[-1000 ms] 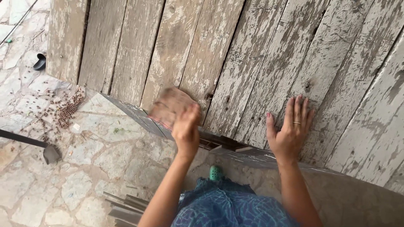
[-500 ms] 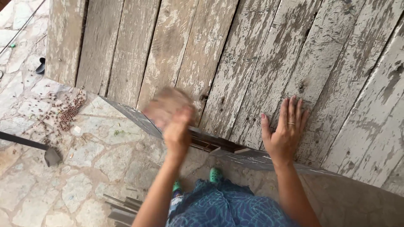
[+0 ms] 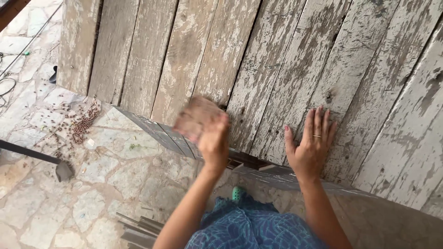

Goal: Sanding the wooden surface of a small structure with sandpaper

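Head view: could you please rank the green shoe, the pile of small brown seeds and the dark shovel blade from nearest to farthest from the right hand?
From the right hand, flat on the planks:
1. Green shoe, below and to its left, by the blue skirt.
2. Pile of small brown seeds, far left on the stone paving.
3. Dark shovel blade, farthest left, lower on the paving.

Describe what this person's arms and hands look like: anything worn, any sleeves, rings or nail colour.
Both forearms are bare, with no sleeves, watch or bracelets in view. The right hand wears a thin gold-coloured band on one finger, and its thumbnail shows pink-red polish. The left hand is blurred; no ring or polish can be made out on it.
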